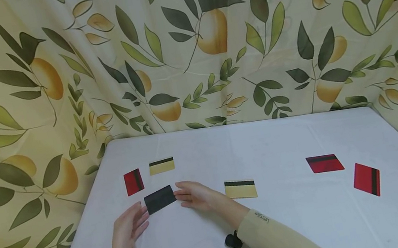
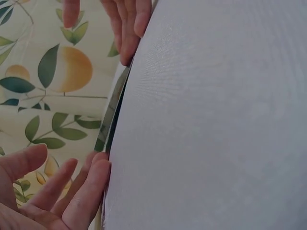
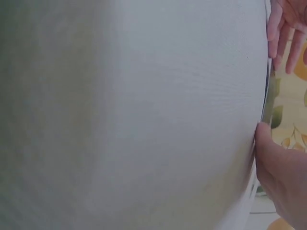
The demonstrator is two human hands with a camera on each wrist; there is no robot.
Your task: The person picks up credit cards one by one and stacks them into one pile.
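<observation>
A black card [image 1: 160,199] lies on the white table, slightly turned, between my two hands. My left hand [image 1: 130,223] is at its left short edge, fingers loosely extended and fingertips right at the card. From the other side my right hand [image 1: 196,196] reaches to the right short edge with straight, relaxed fingers. The left wrist view shows the card's edge [image 2: 115,117] nearly edge-on, between the fingertips of both hands. Just beyond the black card are a red card [image 1: 133,182] and a yellow card [image 1: 162,166], each with a dark stripe.
Another striped yellow card [image 1: 240,189] lies beyond my right forearm. Two red cards, one flat-set [image 1: 325,163] and one tilted [image 1: 367,179], are on the right side. The white table [image 1: 265,143] meets a patterned curtain [image 1: 187,55] at the back.
</observation>
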